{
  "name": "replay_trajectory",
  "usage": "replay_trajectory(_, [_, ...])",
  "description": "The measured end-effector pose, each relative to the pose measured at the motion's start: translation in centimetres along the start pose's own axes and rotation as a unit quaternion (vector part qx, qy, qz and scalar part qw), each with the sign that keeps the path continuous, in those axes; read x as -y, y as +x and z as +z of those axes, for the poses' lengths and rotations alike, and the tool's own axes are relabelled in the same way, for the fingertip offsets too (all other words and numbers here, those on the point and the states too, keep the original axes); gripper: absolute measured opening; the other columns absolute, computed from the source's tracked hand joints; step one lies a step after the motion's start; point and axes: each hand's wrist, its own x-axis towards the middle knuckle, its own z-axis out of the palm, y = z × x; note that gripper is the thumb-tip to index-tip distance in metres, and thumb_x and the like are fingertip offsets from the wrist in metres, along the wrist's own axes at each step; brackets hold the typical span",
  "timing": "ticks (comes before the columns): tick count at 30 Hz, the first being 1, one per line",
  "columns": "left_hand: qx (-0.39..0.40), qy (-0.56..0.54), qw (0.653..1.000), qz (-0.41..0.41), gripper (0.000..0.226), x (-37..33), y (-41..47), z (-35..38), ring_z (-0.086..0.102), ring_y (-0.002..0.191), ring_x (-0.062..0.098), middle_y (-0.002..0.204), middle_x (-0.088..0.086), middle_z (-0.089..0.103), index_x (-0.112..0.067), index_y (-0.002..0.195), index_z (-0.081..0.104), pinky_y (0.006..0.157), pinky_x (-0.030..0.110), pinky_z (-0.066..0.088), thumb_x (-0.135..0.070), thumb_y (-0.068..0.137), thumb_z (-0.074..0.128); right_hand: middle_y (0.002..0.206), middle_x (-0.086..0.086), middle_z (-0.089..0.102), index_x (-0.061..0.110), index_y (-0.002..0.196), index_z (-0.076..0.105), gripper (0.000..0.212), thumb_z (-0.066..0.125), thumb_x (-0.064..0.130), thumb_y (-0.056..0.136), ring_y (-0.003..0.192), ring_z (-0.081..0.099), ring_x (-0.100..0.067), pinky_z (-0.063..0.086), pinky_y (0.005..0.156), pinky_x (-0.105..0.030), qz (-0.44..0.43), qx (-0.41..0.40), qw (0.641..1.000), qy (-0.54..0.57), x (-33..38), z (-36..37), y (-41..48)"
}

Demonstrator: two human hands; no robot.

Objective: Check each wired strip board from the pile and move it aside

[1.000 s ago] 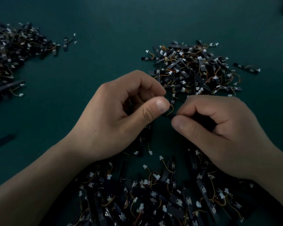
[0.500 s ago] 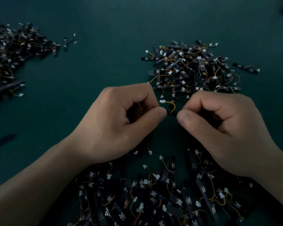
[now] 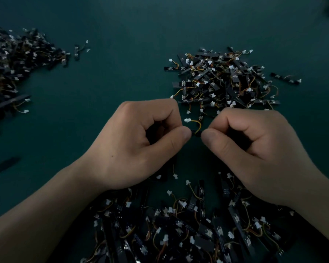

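My left hand (image 3: pixel 141 143) and my right hand (image 3: pixel 254 149) are curled at the centre, thumbs nearly touching. Between the two thumbs I pinch one small black wired strip board (image 3: pixel 196 133). Its yellow-orange wire (image 3: pixel 198 123) arches up to a white connector (image 3: pixel 187 120). Most of the board is hidden inside my fingers. A big pile of black wired strip boards (image 3: pixel 188 224) lies right below my hands at the near edge. Another pile of the same boards (image 3: pixel 222 80) lies just beyond my hands, to the upper right.
A third heap of boards (image 3: pixel 11 65) spreads along the far left of the dark green table (image 3: pixel 122 35). A lone board (image 3: pixel 78 50) lies beside it, and single strips (image 3: pixel 2 166) rest at the left edge. One stray board (image 3: pixel 285 78) sits right of the far pile.
Both hands shifted slightly away from me toward the far pile. The held board's wire and white connector swung out and now show above the thumbs.
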Motion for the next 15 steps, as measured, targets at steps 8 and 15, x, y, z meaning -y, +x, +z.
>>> replay_trajectory(8, [-0.014, 0.008, 1.0, 0.008, 0.023, -0.07, 0.09, 0.02, 0.049, 0.052, 0.009, 0.062, -0.005, 0.056, -0.02, 0.078, 0.062, 0.05, 0.015, 0.037, -0.034, 0.096, 0.064, 0.051, 0.005, 0.049, 0.025, 0.068, 0.056, 0.033, 0.058, 0.038, 0.099, 0.041, 0.043, -0.008, 0.03, 0.041, -0.016, 0.004, 0.052, 0.998, 0.024, -0.23, -0.16, -0.1])
replay_trajectory(15, [0.013, 0.025, 0.998, -0.062, 0.027, 0.05, 0.1, -0.27, 0.053, 0.059, 0.012, 0.071, -0.002, 0.062, -0.025, 0.089, 0.067, 0.054, 0.02, 0.04, -0.007, 0.076, 0.052, 0.05, 0.005, 0.035, 0.016, 0.059, 0.04, 0.045, 0.051, 0.029, 0.101, 0.045, 0.032, -0.006, 0.028, 0.046, -0.022, -0.015, 0.016, 0.996, 0.089, -0.77, -0.16, 0.05])
